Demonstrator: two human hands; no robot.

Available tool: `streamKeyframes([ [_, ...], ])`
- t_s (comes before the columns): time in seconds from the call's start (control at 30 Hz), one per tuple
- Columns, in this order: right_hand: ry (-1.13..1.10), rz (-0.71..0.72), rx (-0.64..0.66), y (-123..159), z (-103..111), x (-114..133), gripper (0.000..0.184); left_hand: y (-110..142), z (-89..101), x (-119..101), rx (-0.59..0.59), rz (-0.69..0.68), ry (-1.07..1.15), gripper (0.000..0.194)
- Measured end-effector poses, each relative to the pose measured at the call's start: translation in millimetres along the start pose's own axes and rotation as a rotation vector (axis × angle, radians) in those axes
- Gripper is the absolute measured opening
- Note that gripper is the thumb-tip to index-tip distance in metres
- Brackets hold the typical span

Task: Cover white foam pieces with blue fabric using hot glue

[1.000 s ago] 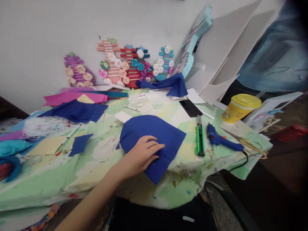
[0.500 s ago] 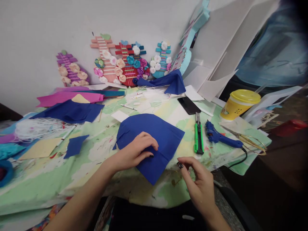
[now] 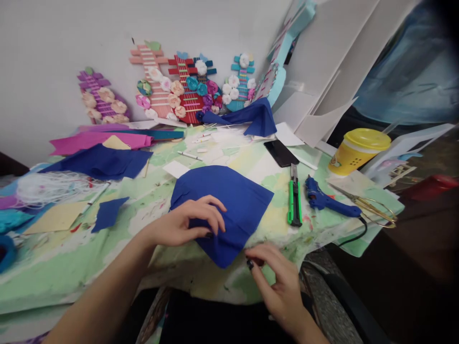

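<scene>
The blue sheet lay at the frame's centre. Over its lower left, the person's left hand curled, its fingers partly open; the right hand, lower right of centre, had thumb and forefinger nearly together. Whether either gripped anything was unclear.

The left hand is palm down, fingers loosely curled, thumb apart beneath them; its bare forearm slants down behind it. Right of it and lower, the right hand bends inward, index fingertip and dark-nailed thumb close together.
</scene>
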State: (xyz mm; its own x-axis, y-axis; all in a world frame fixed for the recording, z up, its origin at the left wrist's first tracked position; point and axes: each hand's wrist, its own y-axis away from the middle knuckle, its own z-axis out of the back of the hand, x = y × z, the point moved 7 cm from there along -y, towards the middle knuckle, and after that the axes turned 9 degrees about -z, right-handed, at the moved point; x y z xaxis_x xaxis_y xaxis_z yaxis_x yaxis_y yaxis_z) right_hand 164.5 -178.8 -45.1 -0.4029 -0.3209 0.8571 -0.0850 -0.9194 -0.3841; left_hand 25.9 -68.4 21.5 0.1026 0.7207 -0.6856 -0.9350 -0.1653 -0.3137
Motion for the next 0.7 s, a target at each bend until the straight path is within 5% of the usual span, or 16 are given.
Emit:
streamKeyframes([
  [0.2,0.1,0.148,0.072,11,-22,15,0.04,28,19.5,0,-0.104,-0.036,0.078,0.01],
  [0.5,0.102,0.209,0.101,9,-31,25,0.038,25,17.7,-3,-0.125,0.018,0.044,0.014],
  [0.6,0.123,0.166,-0.022,3,-11,19,0.033,23,7.9,-8,-0.135,0.071,-0.101,0.011],
  [0.7,0.221,0.053,-0.313,-7,34,2,0.025,29,0.5,-10,-0.275,0.183,-0.363,0.019],
])
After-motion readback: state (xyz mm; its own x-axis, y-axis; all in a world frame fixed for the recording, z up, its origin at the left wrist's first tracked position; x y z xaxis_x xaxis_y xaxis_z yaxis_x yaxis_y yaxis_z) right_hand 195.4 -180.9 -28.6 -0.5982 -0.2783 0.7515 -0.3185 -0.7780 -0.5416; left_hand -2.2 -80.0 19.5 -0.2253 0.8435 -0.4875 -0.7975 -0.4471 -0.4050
